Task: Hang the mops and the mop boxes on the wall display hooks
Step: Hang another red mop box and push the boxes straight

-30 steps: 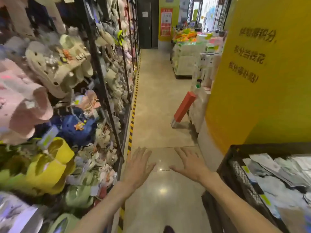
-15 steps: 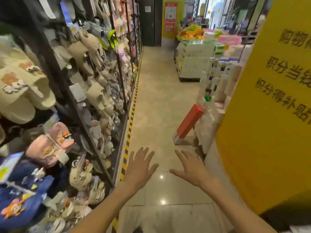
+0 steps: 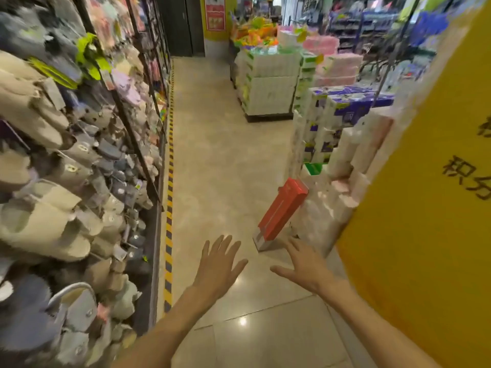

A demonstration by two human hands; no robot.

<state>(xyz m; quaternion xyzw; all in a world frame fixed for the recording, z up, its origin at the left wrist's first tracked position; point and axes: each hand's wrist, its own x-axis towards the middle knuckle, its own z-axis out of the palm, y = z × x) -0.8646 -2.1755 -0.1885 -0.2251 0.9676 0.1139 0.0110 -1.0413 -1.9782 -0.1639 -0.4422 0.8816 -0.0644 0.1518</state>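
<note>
A long red mop box (image 3: pixel 282 212) with a white lower end stands tilted on the aisle floor, leaning against stacked white paper goods (image 3: pixel 322 213). My left hand (image 3: pixel 219 264) hovers over the floor with its fingers spread, holding nothing. My right hand (image 3: pixel 301 262) is stretched forward, fingers straight and empty, its fingertips just short of the box's lower end. No mop and no empty display hook is visible.
A wall rack (image 3: pixel 79 168) packed with slippers runs along the left, edged by yellow-black floor tape (image 3: pixel 169 208). A yellow pillar (image 3: pixel 425 208) fills the right. Pallets of packaged goods (image 3: pixel 268 83) stand further down the tiled aisle.
I have moved forward along the aisle; the red box is nearer and the black crate at lower right has left the view. Both hands stay open and empty.
</note>
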